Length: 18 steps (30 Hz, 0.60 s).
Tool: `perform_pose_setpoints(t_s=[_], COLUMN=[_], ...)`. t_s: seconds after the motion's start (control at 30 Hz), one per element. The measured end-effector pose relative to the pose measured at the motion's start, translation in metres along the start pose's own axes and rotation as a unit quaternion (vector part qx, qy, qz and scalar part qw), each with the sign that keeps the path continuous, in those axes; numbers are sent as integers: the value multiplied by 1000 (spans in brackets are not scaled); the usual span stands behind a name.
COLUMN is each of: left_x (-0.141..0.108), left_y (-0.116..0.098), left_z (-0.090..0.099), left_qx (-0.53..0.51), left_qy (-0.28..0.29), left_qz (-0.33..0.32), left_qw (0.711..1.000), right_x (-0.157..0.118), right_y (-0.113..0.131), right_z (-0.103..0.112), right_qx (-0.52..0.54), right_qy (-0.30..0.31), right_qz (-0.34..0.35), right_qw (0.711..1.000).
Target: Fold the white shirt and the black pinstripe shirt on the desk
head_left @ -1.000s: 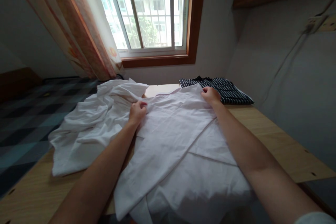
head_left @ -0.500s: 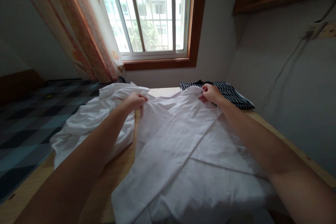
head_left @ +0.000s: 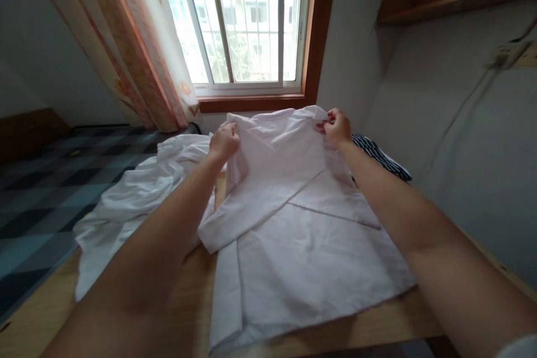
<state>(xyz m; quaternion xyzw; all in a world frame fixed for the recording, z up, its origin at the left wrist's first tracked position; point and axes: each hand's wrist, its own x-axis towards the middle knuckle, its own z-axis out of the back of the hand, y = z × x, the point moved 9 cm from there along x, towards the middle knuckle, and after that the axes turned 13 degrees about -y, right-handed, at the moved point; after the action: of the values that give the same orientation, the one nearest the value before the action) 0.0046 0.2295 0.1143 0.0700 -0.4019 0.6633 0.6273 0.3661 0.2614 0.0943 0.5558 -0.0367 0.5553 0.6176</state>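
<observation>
A white shirt (head_left: 285, 224) stretches across the wooden table, its sleeves laid crosswise over the body and its upper end lifted off the surface. My left hand (head_left: 225, 140) is closed on the shirt's upper left corner. At the upper right corner, my right hand (head_left: 337, 127) pinches the fabric between thumb and fingers. The near hem rests on the tabletop close to its front edge. Left of the shirt lies a crumpled heap of white cloth (head_left: 146, 184), partly behind my left forearm.
Behind the right forearm, a black-and-white striped garment (head_left: 381, 156) is partly covered. The wooden table (head_left: 184, 302) adjoins a bed with a checked cover (head_left: 37, 190). A curtain (head_left: 138, 45) hangs beside the barred window (head_left: 247, 22); a wooden shelf (head_left: 457, 0) is at upper right.
Both hands have risen, lifting the shirt's upper end. Its near hem has drawn away from me, baring the table's front edge. The shirt now hides more of the striped garment.
</observation>
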Motion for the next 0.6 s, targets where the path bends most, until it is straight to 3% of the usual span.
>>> perform_pose_setpoints(t_s=[0.13,0.23,0.4,0.6], left_x=[-32,-60,-110,-166], left_y=[15,19,14,13], left_z=[-30,-38,-42,-37], left_qx=[74,91,90,134], left_qy=[55,73,119,151], left_qz=[24,-12,-141,-215], left_qw=[995,993,979,955], right_x=[-30,-60,-124,-214], right_y=[-15,-20,10,35], right_z=[-34,-44,-32,7], right_qx=[-24,-34,-52,-70], right_qy=[78,137,233,339], right_qz=[-12,14,181,254], right_qw=[997,990,954,903])
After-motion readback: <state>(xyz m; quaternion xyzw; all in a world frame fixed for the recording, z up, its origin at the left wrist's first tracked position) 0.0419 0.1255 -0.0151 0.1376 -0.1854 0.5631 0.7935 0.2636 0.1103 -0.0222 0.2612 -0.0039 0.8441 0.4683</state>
